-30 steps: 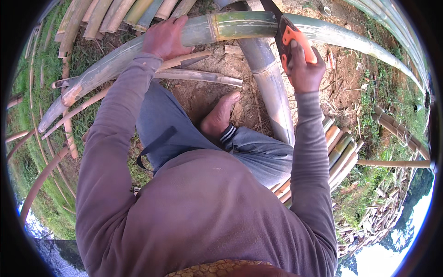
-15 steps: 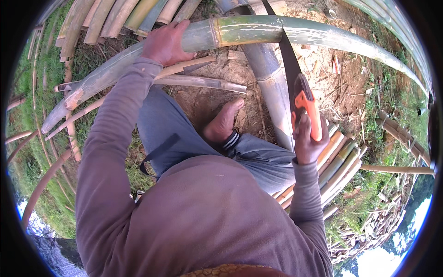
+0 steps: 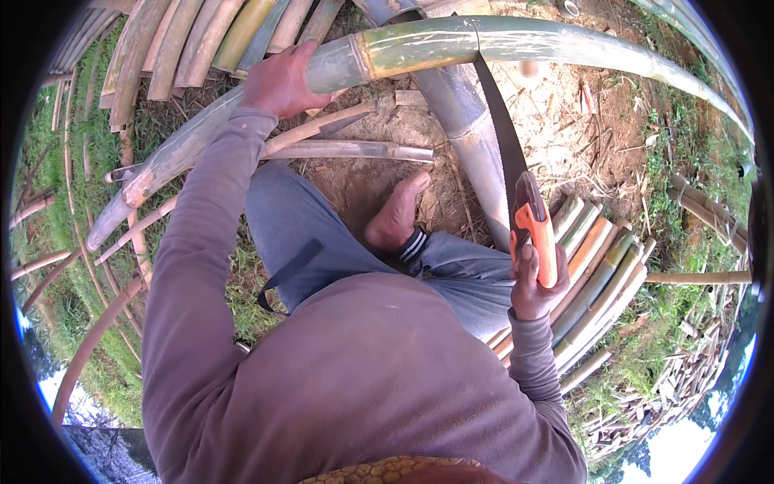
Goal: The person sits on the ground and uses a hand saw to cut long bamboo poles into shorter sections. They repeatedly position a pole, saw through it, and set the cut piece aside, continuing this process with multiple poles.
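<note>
A long green bamboo pole (image 3: 419, 50) runs crosswise in front of me, lying over a thicker bamboo pole (image 3: 461, 113) beneath it. My left hand (image 3: 282, 82) is closed over the crosswise pole, left of its joint ring. In my right hand (image 3: 536, 282) is the orange handle of a hand saw (image 3: 504, 133). The saw's dark blade slopes up and away to the crosswise pole, and a thin dark cut line shows on the pole there. The blade's far end is mostly hidden by the pole.
Cut bamboo lengths (image 3: 201, 40) lie at the far left, and more bamboo pieces (image 3: 597, 266) lie beside my right hand. A split bamboo strip (image 3: 355, 151) lies before my knee. My bare foot (image 3: 397, 214) rests on dirt below the poles. Bamboo scraps (image 3: 685, 379) are heaped at the right.
My right hand has drawn the saw back toward me, so more of its blade shows on the near side of the pole. My left hand keeps its grip.
</note>
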The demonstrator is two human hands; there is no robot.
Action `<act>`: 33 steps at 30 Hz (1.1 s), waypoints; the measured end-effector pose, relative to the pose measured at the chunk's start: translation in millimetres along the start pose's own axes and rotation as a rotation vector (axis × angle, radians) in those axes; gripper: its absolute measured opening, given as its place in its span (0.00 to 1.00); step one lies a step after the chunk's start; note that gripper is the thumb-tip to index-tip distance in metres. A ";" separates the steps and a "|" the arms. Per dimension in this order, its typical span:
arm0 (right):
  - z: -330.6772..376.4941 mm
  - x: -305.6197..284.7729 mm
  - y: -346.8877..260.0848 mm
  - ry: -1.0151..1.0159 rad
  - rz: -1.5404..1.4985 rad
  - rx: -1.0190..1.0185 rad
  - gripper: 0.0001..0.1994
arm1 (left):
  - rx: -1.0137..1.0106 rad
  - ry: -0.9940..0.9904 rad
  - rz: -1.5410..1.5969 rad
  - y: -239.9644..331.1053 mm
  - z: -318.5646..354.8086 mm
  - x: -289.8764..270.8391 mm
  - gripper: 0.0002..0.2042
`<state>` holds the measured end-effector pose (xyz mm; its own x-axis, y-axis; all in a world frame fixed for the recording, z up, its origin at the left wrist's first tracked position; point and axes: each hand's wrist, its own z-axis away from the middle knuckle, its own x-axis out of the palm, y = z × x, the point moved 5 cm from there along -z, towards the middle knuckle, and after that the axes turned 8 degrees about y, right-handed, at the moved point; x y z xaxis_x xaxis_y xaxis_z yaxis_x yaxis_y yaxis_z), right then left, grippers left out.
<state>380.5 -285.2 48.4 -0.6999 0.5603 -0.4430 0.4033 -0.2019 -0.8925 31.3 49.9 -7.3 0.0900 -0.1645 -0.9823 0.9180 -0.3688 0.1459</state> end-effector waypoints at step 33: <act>-64.4 102.2 -15.8 0.003 -0.065 -0.017 0.14 | 0.165 0.323 0.002 -20.2 44.3 12.5 0.46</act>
<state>340.6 -173.0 22.8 -0.7233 0.5741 -0.3837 0.3667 -0.1515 -0.9179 -3.2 14.8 -17.4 0.2330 0.1224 -0.9647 0.8451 -0.5162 0.1387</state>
